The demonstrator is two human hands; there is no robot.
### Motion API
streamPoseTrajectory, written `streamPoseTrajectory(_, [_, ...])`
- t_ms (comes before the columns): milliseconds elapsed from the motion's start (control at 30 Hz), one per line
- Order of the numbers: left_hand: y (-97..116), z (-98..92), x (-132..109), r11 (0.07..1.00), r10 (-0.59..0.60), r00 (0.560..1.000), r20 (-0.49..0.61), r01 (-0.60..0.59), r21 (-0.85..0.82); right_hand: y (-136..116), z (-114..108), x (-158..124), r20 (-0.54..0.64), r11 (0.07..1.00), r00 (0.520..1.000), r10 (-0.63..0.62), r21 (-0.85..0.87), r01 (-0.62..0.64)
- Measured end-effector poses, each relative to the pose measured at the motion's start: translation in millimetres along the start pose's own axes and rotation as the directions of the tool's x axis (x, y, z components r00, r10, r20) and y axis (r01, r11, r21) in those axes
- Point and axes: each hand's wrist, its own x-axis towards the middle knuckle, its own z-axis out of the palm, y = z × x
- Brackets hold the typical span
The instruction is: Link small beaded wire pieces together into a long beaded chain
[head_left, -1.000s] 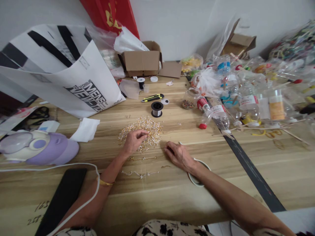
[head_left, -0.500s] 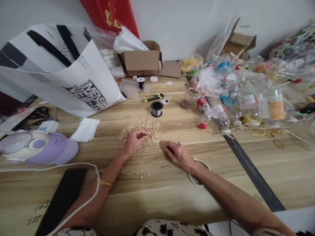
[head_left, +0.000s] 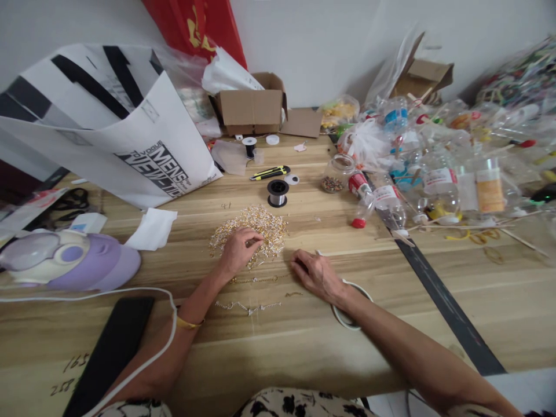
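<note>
My left hand [head_left: 240,250] is over the near side of a loose pile of small gold and clear beads [head_left: 256,220]. Its thumb and forefinger curl towards each other at the beads; anything between the tips is too small to make out. To the right of the pile, my right hand [head_left: 319,275] rests on the table with fingers bent together, and what they pinch is hidden. Between the hands lies a thin gold beaded chain [head_left: 254,280]. Nearer to me are a silver beaded chain [head_left: 249,307] and a short gold chain piece [head_left: 294,293].
Behind the pile stand a wire spool [head_left: 277,193] and a yellow-black utility knife [head_left: 270,172]. A white ring [head_left: 347,327] lies under my right wrist. Plastic bottles [head_left: 388,202] crowd the right; a paper bag [head_left: 174,145], purple cap-shaped item [head_left: 91,263] and black phone-like slab [head_left: 115,341] are left.
The thumb and forefinger of my left hand have parted slightly and dipped a little at the beads. My right hand stays in place. The view has shifted very slightly.
</note>
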Motion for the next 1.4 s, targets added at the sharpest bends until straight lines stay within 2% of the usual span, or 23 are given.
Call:
streamPoseTrajectory(167, [-0.3,8.9,-2.5,0.972,0.112,0.991,0.077,-0.125,0.2,-1.1,-0.6,0.0,-0.003,1.0,1.0,0.001,-0.012,-0.001])
streamPoseTrajectory(267, [3.4,10.0,-2.9,0.949,0.114,0.988,0.102,-0.139,0.282,-0.9,-0.3,0.2,0.002,1.0,1.0,0.007,-0.015,-0.007])
streamPoseTrajectory(467, [4.1,10.2,-2.3,0.934,0.114,0.988,0.101,-0.141,0.328,-1.3,-0.3,0.7,0.008,1.0,1.0,0.009,-0.001,-0.009])
streamPoseTrajectory(700, [1.8,11.3,-2.6,0.942,0.116,0.99,0.081,-0.136,0.307,-0.8,0.4,0.5,-0.005,1.0,1.0,0.007,-0.003,-0.007])
streamPoseTrajectory(967, [-4.1,10.0,0.5,0.986,0.109,0.992,-0.064,-0.099,0.137,0.4,-0.1,0.0,-0.003,1.0,1.0,0.012,0.027,-0.012])
streamPoseTrajectory(1400, [-6.9,7.7,1.6,0.973,0.171,0.983,-0.062,-0.159,0.165,3.2,-4.4,4.8,-0.108,0.976,0.994,0.011,0.217,0.013])
